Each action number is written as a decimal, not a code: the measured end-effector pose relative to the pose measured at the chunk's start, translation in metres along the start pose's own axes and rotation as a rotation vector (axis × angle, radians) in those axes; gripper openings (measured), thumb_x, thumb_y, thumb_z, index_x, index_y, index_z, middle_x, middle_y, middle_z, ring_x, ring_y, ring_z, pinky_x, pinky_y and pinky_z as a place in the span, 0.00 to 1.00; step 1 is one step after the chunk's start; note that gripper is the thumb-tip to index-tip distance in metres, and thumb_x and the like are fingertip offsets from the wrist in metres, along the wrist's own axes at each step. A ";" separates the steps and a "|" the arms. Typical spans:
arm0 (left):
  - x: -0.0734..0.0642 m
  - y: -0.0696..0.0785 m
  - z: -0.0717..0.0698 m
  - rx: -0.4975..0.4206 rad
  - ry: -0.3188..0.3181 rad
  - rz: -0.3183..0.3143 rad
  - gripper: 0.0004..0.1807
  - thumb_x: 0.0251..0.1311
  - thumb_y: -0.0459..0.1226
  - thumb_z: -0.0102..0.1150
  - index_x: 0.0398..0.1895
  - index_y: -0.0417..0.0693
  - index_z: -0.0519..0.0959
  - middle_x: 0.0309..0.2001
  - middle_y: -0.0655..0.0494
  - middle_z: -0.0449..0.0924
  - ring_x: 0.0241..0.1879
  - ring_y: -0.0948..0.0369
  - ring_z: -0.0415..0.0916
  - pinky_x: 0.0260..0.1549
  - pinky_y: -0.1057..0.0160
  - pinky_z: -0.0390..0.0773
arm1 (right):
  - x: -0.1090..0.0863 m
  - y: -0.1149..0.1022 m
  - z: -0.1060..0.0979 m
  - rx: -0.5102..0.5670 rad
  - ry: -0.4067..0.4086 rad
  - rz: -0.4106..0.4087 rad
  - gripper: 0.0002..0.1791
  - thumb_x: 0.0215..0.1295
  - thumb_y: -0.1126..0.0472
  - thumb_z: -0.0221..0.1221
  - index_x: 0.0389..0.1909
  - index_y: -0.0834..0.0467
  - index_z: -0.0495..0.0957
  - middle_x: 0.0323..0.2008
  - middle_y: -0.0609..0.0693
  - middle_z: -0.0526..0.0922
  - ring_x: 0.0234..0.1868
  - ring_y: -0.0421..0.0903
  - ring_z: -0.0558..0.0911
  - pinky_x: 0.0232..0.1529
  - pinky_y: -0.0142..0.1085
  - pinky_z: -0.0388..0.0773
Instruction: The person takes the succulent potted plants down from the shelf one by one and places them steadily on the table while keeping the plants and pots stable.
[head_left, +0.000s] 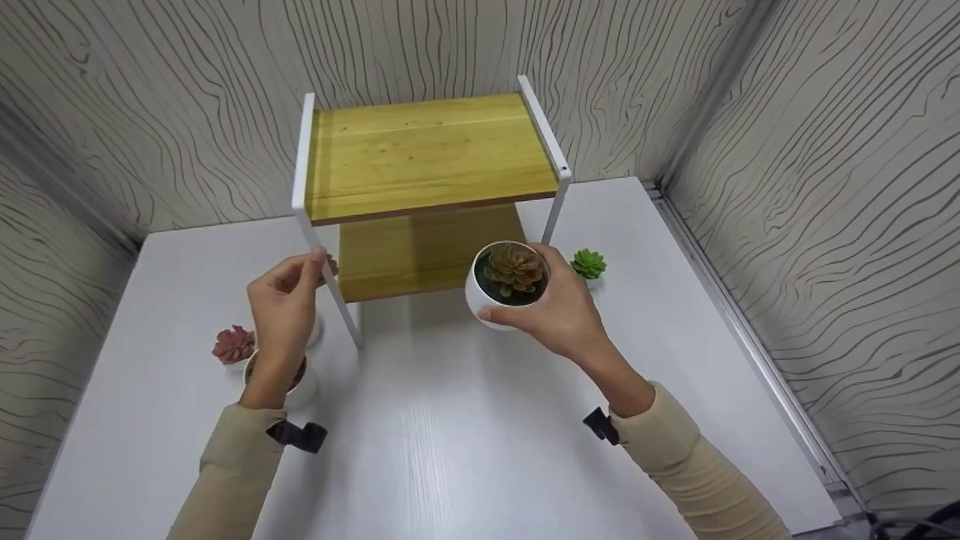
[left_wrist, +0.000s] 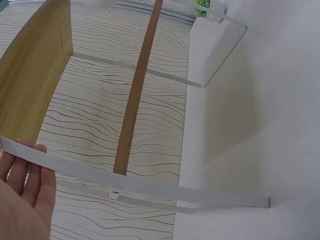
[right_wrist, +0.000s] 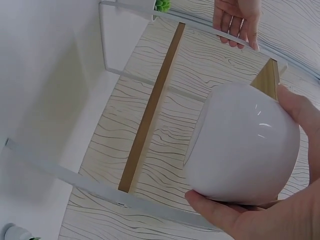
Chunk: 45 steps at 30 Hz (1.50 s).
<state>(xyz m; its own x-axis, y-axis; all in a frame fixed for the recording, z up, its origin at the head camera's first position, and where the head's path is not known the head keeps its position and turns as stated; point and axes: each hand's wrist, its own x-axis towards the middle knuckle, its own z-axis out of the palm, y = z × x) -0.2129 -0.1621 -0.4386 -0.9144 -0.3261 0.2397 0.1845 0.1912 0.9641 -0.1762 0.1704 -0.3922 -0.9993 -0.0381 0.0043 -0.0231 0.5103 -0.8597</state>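
Note:
My right hand (head_left: 559,311) grips a white round pot with a brownish succulent (head_left: 514,271), thumb on the near side and fingers round the far side. It is held up in front of the shelf's right half. In the right wrist view the white pot (right_wrist: 242,142) shows its smooth side and hides part of the shelf. The two-tier shelf (head_left: 431,154) has wooden boards and white side frames. My left hand (head_left: 289,300) holds its left front post, with fingertips (left_wrist: 37,150) showing past the white bar in the left wrist view.
A green succulent (head_left: 589,262) stands right of the shelf. On the left are a reddish succulent (head_left: 234,345) and a white pot (head_left: 302,386), partly hidden by my left arm. The white table (head_left: 420,450) meets patterned walls (head_left: 847,225) behind and at the sides.

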 end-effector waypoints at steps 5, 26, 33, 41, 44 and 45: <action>-0.001 -0.001 -0.001 0.003 -0.005 -0.027 0.19 0.74 0.49 0.62 0.46 0.42 0.89 0.37 0.61 0.89 0.45 0.64 0.86 0.51 0.72 0.85 | -0.004 0.007 -0.006 -0.023 0.002 0.001 0.58 0.46 0.47 0.83 0.77 0.56 0.63 0.71 0.55 0.74 0.73 0.56 0.72 0.71 0.61 0.74; 0.002 -0.002 0.001 -0.058 0.015 0.023 0.17 0.73 0.45 0.63 0.42 0.37 0.89 0.33 0.65 0.89 0.42 0.63 0.87 0.48 0.70 0.86 | -0.020 0.032 -0.029 -0.065 0.046 0.039 0.56 0.50 0.48 0.82 0.77 0.57 0.63 0.73 0.58 0.72 0.74 0.60 0.71 0.72 0.63 0.73; -0.002 -0.002 0.000 -0.038 0.031 -0.012 0.16 0.73 0.45 0.64 0.45 0.41 0.89 0.34 0.67 0.89 0.42 0.64 0.87 0.48 0.72 0.85 | -0.027 0.043 -0.040 -0.062 0.058 0.049 0.56 0.52 0.51 0.81 0.78 0.58 0.61 0.74 0.59 0.70 0.75 0.61 0.69 0.74 0.65 0.69; -0.003 0.000 -0.002 -0.002 0.033 -0.055 0.18 0.72 0.50 0.64 0.46 0.44 0.90 0.37 0.67 0.89 0.44 0.62 0.87 0.50 0.72 0.83 | -0.029 0.057 -0.050 -0.080 0.071 0.088 0.58 0.54 0.53 0.79 0.80 0.60 0.56 0.76 0.63 0.67 0.76 0.63 0.67 0.74 0.66 0.69; -0.002 0.001 -0.001 -0.010 0.028 -0.061 0.18 0.72 0.49 0.64 0.46 0.44 0.89 0.36 0.68 0.89 0.44 0.62 0.87 0.50 0.72 0.83 | -0.028 0.063 -0.054 -0.073 0.077 0.092 0.58 0.54 0.54 0.79 0.79 0.61 0.55 0.75 0.63 0.67 0.76 0.63 0.67 0.74 0.66 0.69; -0.001 0.001 0.000 -0.014 0.025 -0.059 0.18 0.72 0.49 0.64 0.46 0.44 0.89 0.36 0.69 0.89 0.44 0.62 0.87 0.50 0.72 0.83 | -0.028 0.066 -0.055 -0.069 0.082 0.091 0.58 0.53 0.54 0.79 0.79 0.61 0.56 0.75 0.63 0.67 0.76 0.63 0.67 0.74 0.66 0.68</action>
<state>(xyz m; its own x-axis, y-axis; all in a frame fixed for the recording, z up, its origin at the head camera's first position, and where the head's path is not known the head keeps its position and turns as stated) -0.2115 -0.1613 -0.4382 -0.9145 -0.3600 0.1847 0.1356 0.1574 0.9782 -0.1514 0.2522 -0.4206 -0.9964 0.0800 -0.0278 0.0684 0.5668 -0.8210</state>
